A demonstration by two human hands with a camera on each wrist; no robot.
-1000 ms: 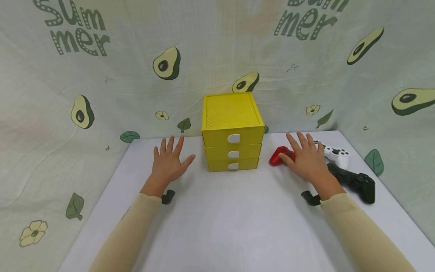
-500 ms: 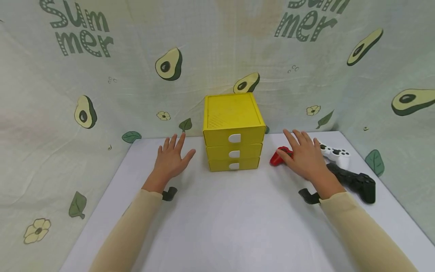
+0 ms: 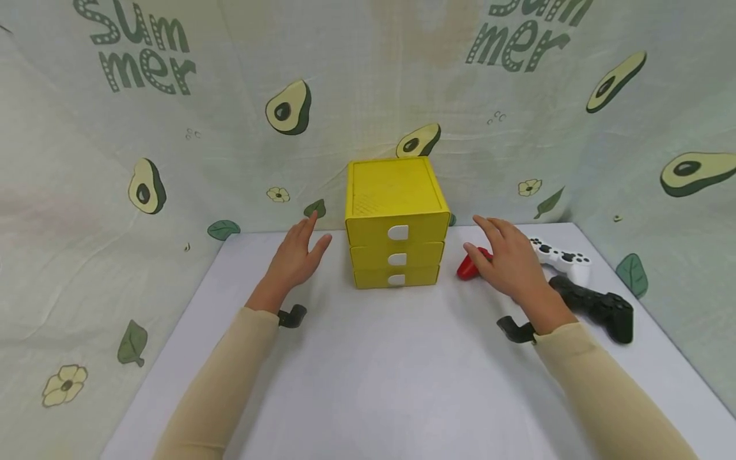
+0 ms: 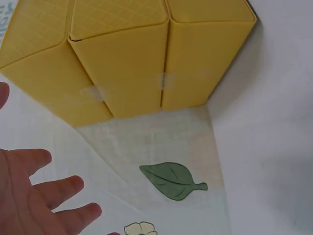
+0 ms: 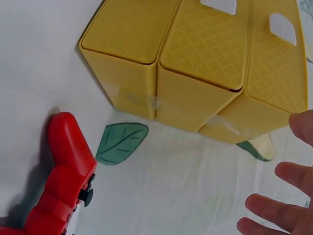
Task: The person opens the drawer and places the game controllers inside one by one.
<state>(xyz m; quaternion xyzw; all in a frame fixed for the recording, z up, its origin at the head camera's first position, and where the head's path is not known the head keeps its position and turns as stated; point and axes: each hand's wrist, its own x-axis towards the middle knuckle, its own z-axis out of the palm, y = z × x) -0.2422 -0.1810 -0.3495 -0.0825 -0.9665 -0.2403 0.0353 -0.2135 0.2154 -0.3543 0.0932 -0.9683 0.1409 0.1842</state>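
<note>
A yellow box of three stacked drawers (image 3: 398,223) with white tabs stands at the back of the table. My left hand (image 3: 292,259) is held to the left of it, fingers extended and apart from the box; the left wrist view shows the spread fingers and nothing held. On the other side, my right hand (image 3: 508,265) hovers over a red game controller (image 3: 473,265), hiding part of it. The right wrist view shows a gap between that hand and the red controller (image 5: 61,181). Behind and beside the right hand lie a white controller (image 3: 566,259) and a black controller (image 3: 598,306).
The white table (image 3: 379,370) meets a cloth backdrop (image 3: 230,115) printed with avocados, leaves and lettering at its back and sides. Black camera mounts stick out at the left wrist (image 3: 293,315) and the right wrist (image 3: 515,329).
Both hands have turned, their palms now facing more inward. The left hand has risen slightly, and the right has shifted a little left. The drawers and controllers stay in place.
</note>
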